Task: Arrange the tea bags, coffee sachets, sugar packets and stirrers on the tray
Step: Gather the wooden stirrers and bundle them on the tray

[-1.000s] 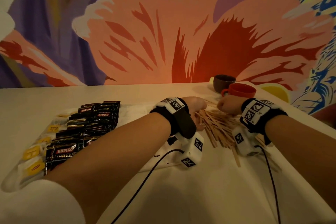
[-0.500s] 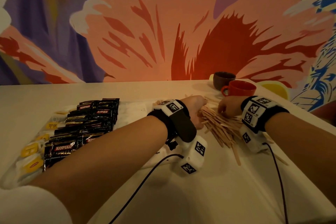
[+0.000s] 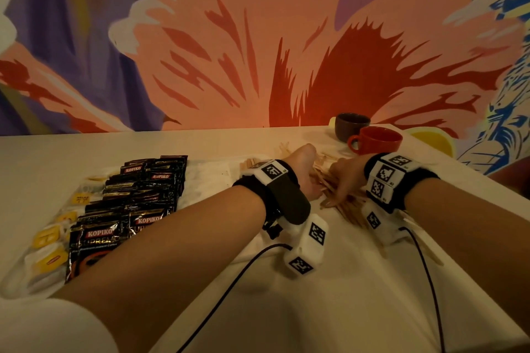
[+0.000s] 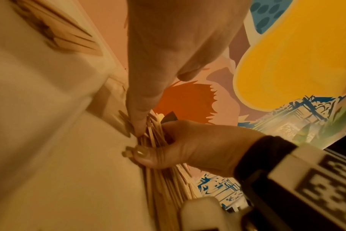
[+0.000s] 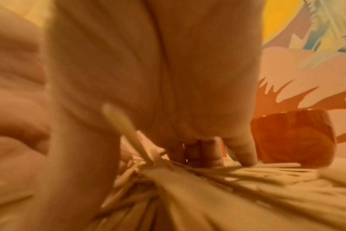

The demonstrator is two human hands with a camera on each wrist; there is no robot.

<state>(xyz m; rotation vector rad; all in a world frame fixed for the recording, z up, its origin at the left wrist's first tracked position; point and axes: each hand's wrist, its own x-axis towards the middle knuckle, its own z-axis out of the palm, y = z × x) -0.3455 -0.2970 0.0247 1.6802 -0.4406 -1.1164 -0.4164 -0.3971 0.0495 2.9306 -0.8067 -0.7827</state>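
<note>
Loose wooden stirrers (image 3: 348, 210) lie in a heap on the table, right of the white tray (image 3: 212, 180). My right hand (image 3: 342, 180) grips the heap's near end, thumb and fingers curled round a bundle (image 4: 164, 184). My left hand (image 3: 311, 180) presses straight fingers (image 4: 137, 120) against the bundle's left side. The right wrist view shows fingertips (image 5: 245, 157) down on the stirrers (image 5: 188, 187). On the tray lie black coffee sachets (image 3: 137, 203), yellow-tagged tea bags (image 3: 48, 238) at its left edge, and a few stirrers (image 4: 69, 36).
A red cup (image 3: 375, 142) and a dark cup (image 3: 351, 125) stand just behind the heap, near the wall. The table's right edge (image 3: 459, 180) runs close to my right forearm. Wrist-camera cables trail over the bare near table.
My right hand has come left and down onto the stirrers and closed on them. The left hand stays against the heap, and the two hands now nearly meet.
</note>
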